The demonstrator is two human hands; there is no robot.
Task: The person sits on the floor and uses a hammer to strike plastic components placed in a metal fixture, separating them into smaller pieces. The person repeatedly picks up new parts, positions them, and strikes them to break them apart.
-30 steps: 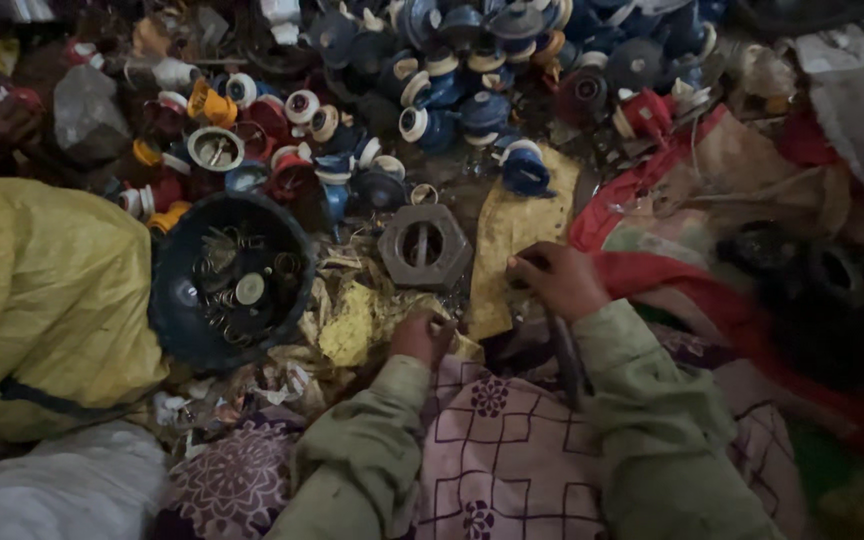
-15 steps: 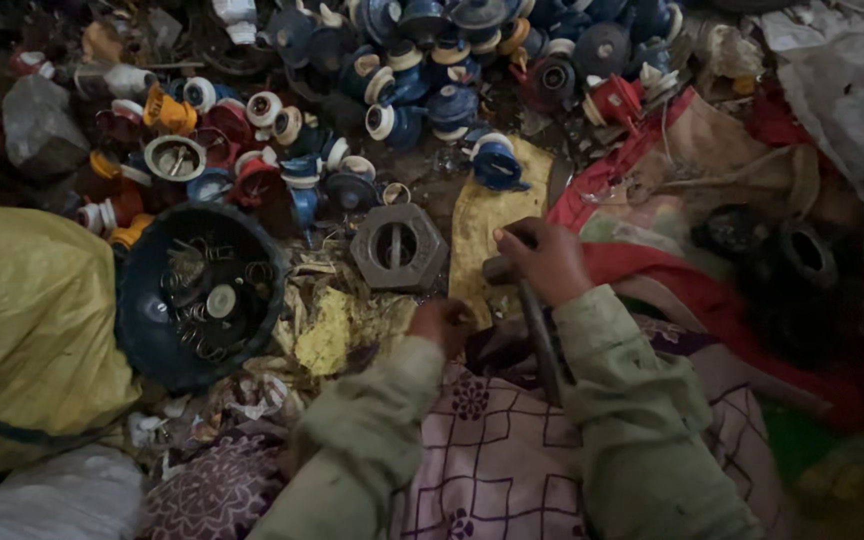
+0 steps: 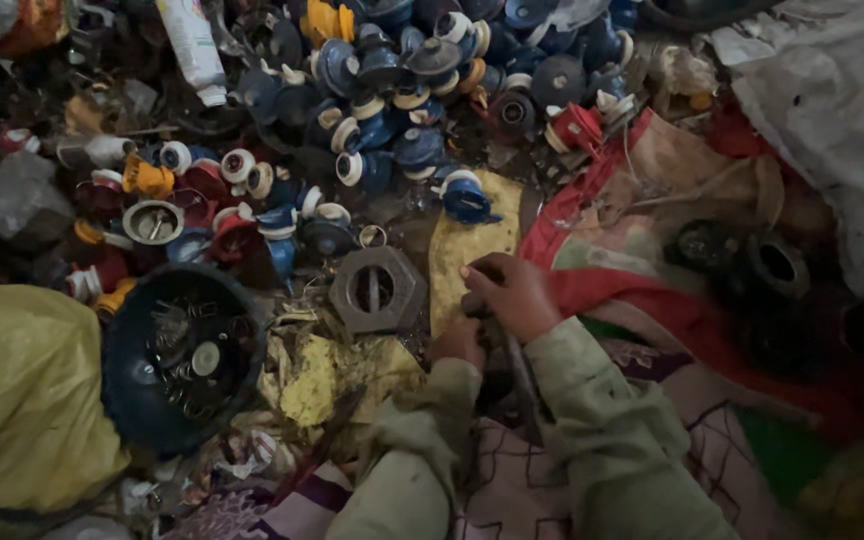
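Observation:
My right hand (image 3: 512,292) is closed around the top of a dark, long metal tool (image 3: 520,372) that runs down toward my lap. My left hand (image 3: 457,340) sits just beside it, fingers curled against a small part at the tool's head; what it pinches is hidden. Both arms wear olive-green sleeves. A grey hexagonal metal block with a round hole (image 3: 377,290) lies right in front of my left hand. A dark round bowl (image 3: 177,355) holding springs and small metal bits stands to the left.
A heap of blue, red, white and yellow plastic caps and valve parts (image 3: 382,110) fills the ground ahead. Yellow cloth (image 3: 472,245), red fabric (image 3: 652,290), black rings (image 3: 772,265) at right, and a yellow sack (image 3: 22,400) at left crowd around.
My hands have stayed together on the tool, drawing slightly closer to each other. The view has shifted, so the pile and bowl appear lower and more to the right.

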